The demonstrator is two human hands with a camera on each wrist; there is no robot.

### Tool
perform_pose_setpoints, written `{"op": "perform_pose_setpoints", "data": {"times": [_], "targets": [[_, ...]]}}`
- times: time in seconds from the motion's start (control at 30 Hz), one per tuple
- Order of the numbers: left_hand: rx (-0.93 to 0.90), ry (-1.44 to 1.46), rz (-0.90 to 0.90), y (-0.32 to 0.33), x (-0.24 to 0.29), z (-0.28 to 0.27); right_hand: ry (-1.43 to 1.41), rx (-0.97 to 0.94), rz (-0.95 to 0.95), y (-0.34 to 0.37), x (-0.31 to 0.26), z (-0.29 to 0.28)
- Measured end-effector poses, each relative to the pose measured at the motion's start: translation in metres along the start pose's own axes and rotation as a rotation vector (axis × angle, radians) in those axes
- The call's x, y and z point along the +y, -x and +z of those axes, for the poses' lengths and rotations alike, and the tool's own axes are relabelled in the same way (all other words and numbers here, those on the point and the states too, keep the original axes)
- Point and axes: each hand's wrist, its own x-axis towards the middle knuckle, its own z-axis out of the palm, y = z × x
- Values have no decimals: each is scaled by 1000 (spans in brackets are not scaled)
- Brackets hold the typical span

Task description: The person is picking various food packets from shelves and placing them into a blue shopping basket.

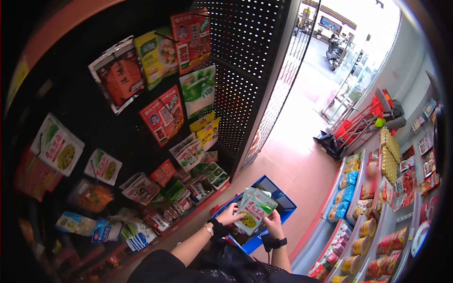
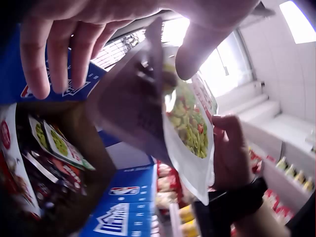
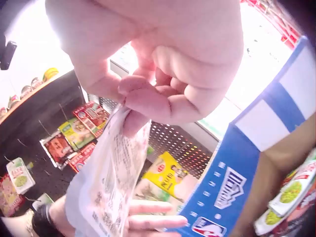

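Note:
A white and green food packet with a picture of green vegetables is held over a blue cardboard box. The right hand pinches the packet's edge between thumb and fingers; in the right wrist view this hand has its other fingers curled. The left hand is at the packet's opposite side. In the left wrist view its fingers are spread and its thumb lies by the packet. Inside the box, similar packets lie among dark and red ones.
Hanging packets fill the black pegboard rack on the left. Shelves with noodle cups and bags stand to the right. Beyond, cleaning tools lean near the bright doorway, above a pink tiled floor.

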Motion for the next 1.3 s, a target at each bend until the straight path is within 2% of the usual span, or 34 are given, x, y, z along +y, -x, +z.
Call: {"op": "perform_pose_setpoints", "data": {"times": [0.03,0.07,0.13,0.2,0.23,0.3,0.33,0.37,0.4,0.43,0.5,0.57,0.6,0.7,0.73,0.83,0.87,0.9,0.97,1.0,1.03,1.17,1.23,1.3], "targets": [[-55,159,-1,8,3,-2,-48,-41,-39,1,-9,9],[-41,160,2,18,6,-6,-60,-80,-47,5,-21,19],[-164,156,84,58,25,-21,-35,-281,1,8,-28,33],[-147,118,79,70,28,-34,-72,-388,-5,7,-29,43],[-97,92,75,92,33,-40,-67,-452,20,9,-29,60],[15,167,140,108,42,-42,-88,-464,12,11,-34,74],[102,164,146,127,42,-52,-140,-575,8,6,-26,88],[157,149,147,141,44,-62,-130,-603,31,3,-15,92],[194,150,246,139,43,-61,-136,-622,49,4,-22,97],[323,-26,152,158,40,-77,-142,-680,93,9,-26,115],[375,45,297,173,55,-77,-62,-700,74,15,-33,131],[471,270,352,208,76,-73,113,-909,10,13,-15,152],[508,108,346,207,71,-79,56,-880,3,17,-21,159],[615,86,359,227,57,-89,77,-973,70,29,-29,184],[633,245,384,246,73,-78,112,-957,32,31,-20,197],[695,183,410,260,72,-78,115,-956,5,34,-17,211],[719,158,417,266,52,-87,199,-993,-7,32,-12,219],[734,160,419,273,53,-87,200,-1008,-6,32,-10,222],[744,118,455,285,57,-84,364,-1033,-22,32,-7,227],[760,55,342,297,54,-87,364,-1048,-16,37,-8,235],[760,55,341,298,55,-86,346,-1049,-20,39,-15,237],[720,107,376,310,60,-87,295,-1074,-95,48,-24,250],[743,201,477,314,69,-85,297,-1078,-145,48,-23,254],[734,227,495,314,69,-89,301,-1075,-197,47,-19,254]]}}
